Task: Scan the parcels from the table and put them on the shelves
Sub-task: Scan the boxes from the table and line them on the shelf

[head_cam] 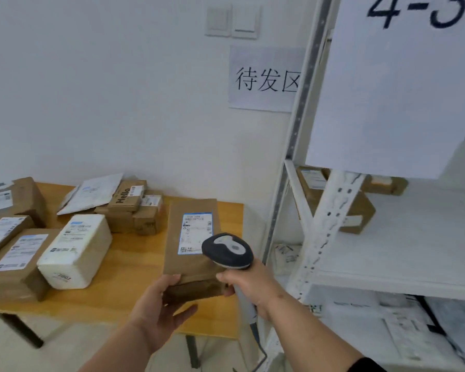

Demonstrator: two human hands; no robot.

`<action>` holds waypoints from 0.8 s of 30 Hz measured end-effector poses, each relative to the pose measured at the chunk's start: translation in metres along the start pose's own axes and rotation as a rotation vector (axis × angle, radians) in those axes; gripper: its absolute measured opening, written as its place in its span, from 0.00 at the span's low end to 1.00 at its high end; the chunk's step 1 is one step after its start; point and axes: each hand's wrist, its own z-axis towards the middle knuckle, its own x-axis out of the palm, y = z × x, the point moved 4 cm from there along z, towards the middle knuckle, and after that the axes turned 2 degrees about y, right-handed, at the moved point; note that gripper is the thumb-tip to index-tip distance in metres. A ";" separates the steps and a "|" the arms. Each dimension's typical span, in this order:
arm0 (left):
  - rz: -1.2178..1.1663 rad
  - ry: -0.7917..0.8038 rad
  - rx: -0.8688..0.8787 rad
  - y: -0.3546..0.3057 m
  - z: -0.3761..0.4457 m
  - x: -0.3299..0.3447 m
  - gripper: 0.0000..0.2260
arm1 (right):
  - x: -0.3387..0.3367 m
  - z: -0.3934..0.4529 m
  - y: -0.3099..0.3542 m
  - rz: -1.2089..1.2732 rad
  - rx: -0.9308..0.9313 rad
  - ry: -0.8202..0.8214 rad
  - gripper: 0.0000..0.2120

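A flat brown cardboard parcel point(192, 264) with a blue-edged white label is lifted over the right end of the wooden table point(126, 285). My left hand point(159, 307) grips its near end from below. My right hand point(250, 288) holds a grey barcode scanner point(227, 251), whose head sits just over the label's lower right corner. The white metal shelf point(403, 251) stands to the right, with a brown parcel point(360, 208) on it behind the upright.
Several parcels lie on the table's left: a white foam box point(75, 251), brown boxes point(14, 264), a "Hello" box point(126, 197) and a white mailer point(91, 191). A sheet marked 4-3 point(395, 84) hangs from the shelf above. Bags fill the lower shelf point(403, 326).
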 end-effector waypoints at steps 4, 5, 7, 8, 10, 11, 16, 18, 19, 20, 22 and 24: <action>0.272 0.113 -0.190 0.037 -0.034 0.009 0.21 | -0.021 -0.035 -0.023 0.161 0.031 -0.050 0.10; 0.320 0.140 -0.216 0.043 -0.041 0.011 0.23 | -0.026 -0.044 -0.028 0.189 0.038 -0.069 0.10; 0.416 0.173 -0.256 0.054 -0.052 0.015 0.24 | -0.035 -0.063 -0.035 0.191 0.060 -0.117 0.08; 0.468 0.192 -0.276 0.059 -0.060 0.016 0.24 | -0.039 -0.076 -0.039 0.182 0.073 -0.149 0.07; 0.548 0.232 -0.322 0.069 -0.073 0.014 0.24 | -0.044 -0.098 -0.048 0.163 0.106 -0.211 0.07; 0.575 0.252 -0.337 0.073 -0.077 0.011 0.25 | -0.043 -0.108 -0.051 0.150 0.120 -0.229 0.08; 0.731 0.298 -0.377 0.091 -0.108 -0.007 0.30 | -0.036 -0.149 -0.072 0.032 0.183 -0.234 0.13; 0.772 0.315 -0.374 0.101 -0.119 -0.009 0.33 | -0.037 -0.167 -0.082 0.025 0.192 -0.247 0.13; 0.781 0.312 -0.364 0.105 -0.127 -0.010 0.34 | -0.040 -0.176 -0.087 0.036 0.195 -0.261 0.13; 0.795 0.323 -0.342 0.108 -0.132 -0.007 0.36 | -0.044 -0.186 -0.091 0.049 0.198 -0.278 0.12; 0.832 0.366 -0.313 0.121 -0.136 0.002 0.37 | -0.055 -0.205 -0.101 0.074 0.209 -0.312 0.09; 0.871 0.440 -0.335 0.134 -0.147 0.022 0.32 | -0.070 -0.224 -0.109 0.093 0.214 -0.350 0.08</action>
